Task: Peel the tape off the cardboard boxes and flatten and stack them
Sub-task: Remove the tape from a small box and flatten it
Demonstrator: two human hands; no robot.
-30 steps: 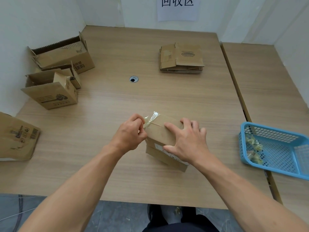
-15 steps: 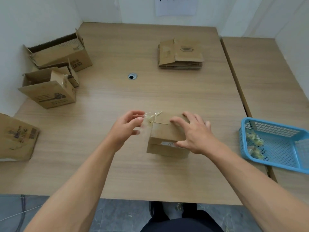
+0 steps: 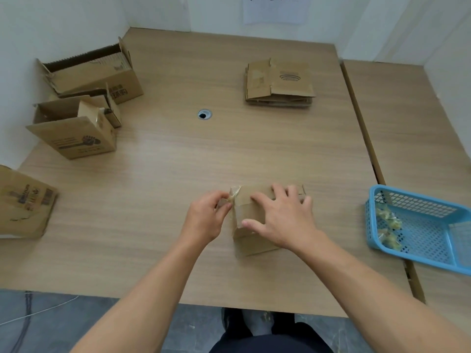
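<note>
The left hand [image 3: 204, 221] pinches crumpled clear tape [image 3: 234, 197] at the small brown cardboard box [image 3: 251, 220] (right hand [image 3: 285, 220] spread flat on top).

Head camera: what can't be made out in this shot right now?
Head view only:
Wall sign: text cut off by the top edge.
Small box top seam: covered by the right hand.
Tape: blurred; its stuck length hidden behind the left hand.
Blue basket contents: too small to identify.

Brown boxes [image 3: 254, 217], blue basket [image 3: 418, 258], woodgrain table [image 3: 178, 174]
</note>
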